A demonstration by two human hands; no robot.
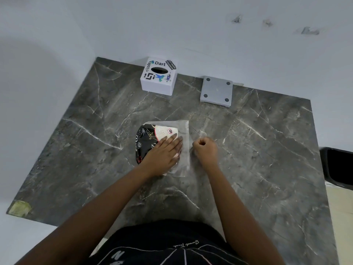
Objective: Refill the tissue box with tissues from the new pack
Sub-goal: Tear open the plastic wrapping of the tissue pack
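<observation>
The new tissue pack [148, 136], black and white with a clear plastic flap on its right side, lies in the middle of the dark marble table [257, 150]. My left hand [162, 153] rests flat on top of it, fingers together. Just right of the pack, my right hand [205, 148] is closed in a fist that pinches the edge of the clear plastic wrapper [202, 133]. The white tissue box [158, 77], covered in stickers, stands at the table's far edge against the wall; its oval slot looks dark, with no tissue showing.
A grey square plate [216, 91] with four dark feet lies right of the tissue box by the wall. A black bin [338, 167] stands off the table's right edge. A patch of yellowish tape [20, 207] marks the near left corner.
</observation>
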